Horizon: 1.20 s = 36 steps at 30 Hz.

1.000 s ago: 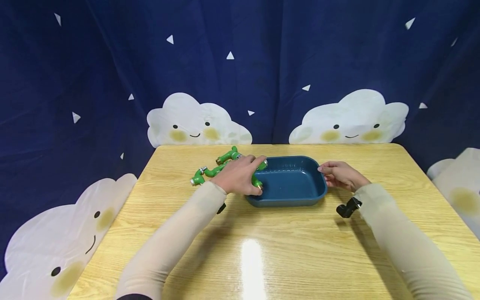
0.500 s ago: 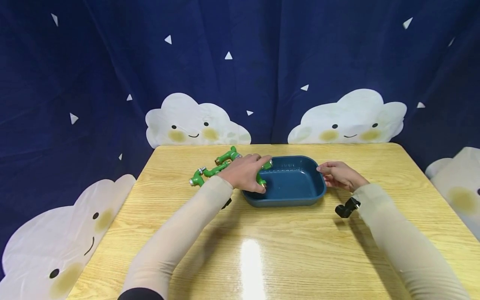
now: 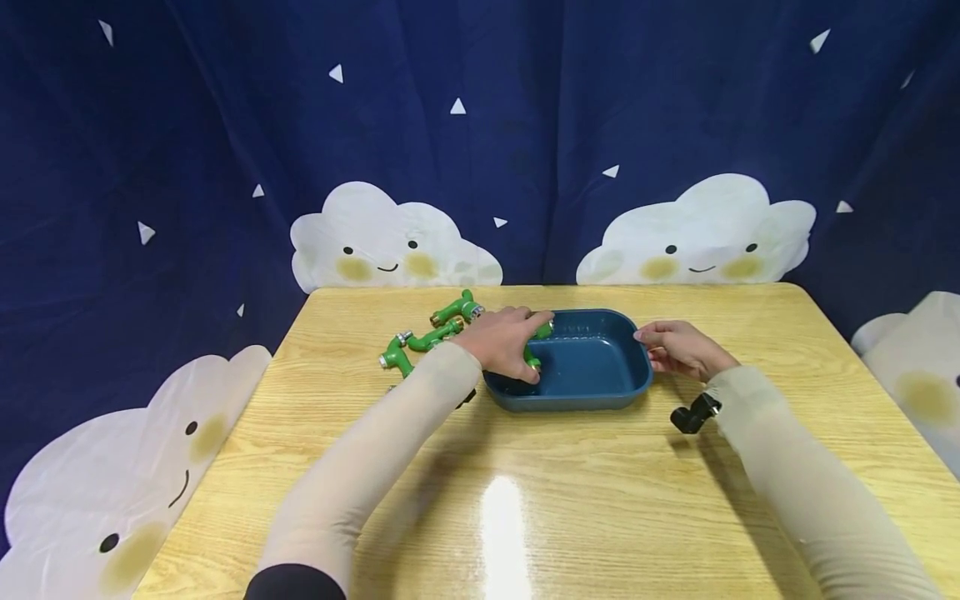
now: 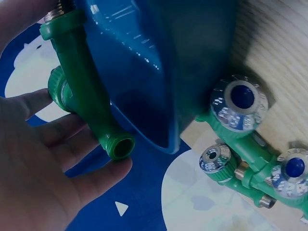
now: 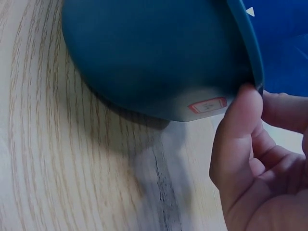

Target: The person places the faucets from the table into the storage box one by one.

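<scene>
In the head view, my left hand [image 3: 504,340] grips a green tap [image 3: 532,357] over the left end of a dark blue plastic basin [image 3: 588,375]. The left wrist view shows this tap [image 4: 82,72] held between thumb and fingers, with a threaded metal end at one side and an open spout at the other. My right hand [image 3: 684,350] pinches the basin's right rim. Seen from the right wrist, the thumb lies on the basin's outer wall [image 5: 159,57], near a small red-edged label [image 5: 208,105].
Left of the basin, several more green taps lie on the wooden table [image 3: 592,483], such as one tap [image 3: 457,308] at the back and another tap [image 3: 396,356] at the far left. A navy curtain [image 3: 525,125] with white clouds hangs behind the table.
My left hand has moved a little to the right with the tap, further over the basin, uncovering more of the taps on the table. The right hand stays at the rim.
</scene>
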Motion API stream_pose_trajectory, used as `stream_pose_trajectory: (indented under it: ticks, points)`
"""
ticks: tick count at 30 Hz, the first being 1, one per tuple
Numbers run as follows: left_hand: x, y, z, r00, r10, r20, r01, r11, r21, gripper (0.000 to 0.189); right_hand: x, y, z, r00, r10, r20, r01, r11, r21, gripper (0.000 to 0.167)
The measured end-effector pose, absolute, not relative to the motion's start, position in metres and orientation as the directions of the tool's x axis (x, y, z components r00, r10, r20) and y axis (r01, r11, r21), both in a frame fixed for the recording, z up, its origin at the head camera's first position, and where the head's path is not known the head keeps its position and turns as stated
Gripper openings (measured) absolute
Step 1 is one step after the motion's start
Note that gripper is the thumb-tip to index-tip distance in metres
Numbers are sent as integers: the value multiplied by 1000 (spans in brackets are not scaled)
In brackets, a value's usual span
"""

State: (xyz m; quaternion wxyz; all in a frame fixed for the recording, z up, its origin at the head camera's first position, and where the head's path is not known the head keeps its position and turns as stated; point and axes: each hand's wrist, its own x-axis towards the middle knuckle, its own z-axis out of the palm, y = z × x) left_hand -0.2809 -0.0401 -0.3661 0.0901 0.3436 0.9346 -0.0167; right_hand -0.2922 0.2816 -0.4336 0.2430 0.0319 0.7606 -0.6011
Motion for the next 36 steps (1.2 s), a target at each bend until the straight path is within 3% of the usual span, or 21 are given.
stream_pose_trajectory:
  ticks: [21,36]
  points:
    - [-293,4,-371,-722,642,-257,671,741,-32,99,-293,283,-433,-872,-249,-423,343,308,-887,32]
    - [-305,15,-374,-735,624,-265,636,770,50,99,-292,281,-430,-867,-259,-426,348,298,-889,29]
